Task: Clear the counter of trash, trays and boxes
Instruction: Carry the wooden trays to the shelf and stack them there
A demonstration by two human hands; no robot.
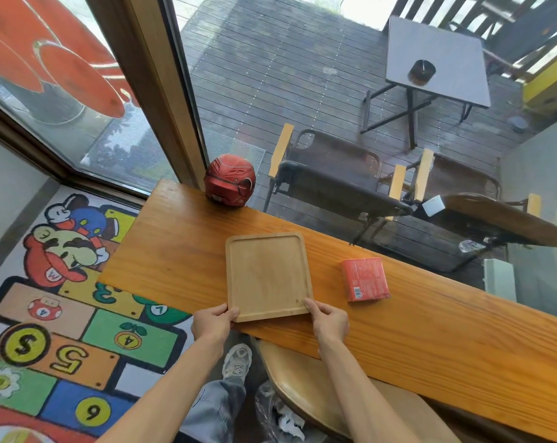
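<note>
Head view: both forearms reached forward. Left hand [214, 321] and right hand [329, 319] pinched the near corners of the pale rectangular wooden tray [267, 275], thumbs on its rim. Tray lay flat on the orange wooden counter [430, 330], beside a red wrapped packet [365, 279].

Head cam; steep downward, near counter [430, 340]

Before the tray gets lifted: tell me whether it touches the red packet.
Apart. The head view shows a strip of bare counter between the wooden tray and the red packet to its right.
</note>
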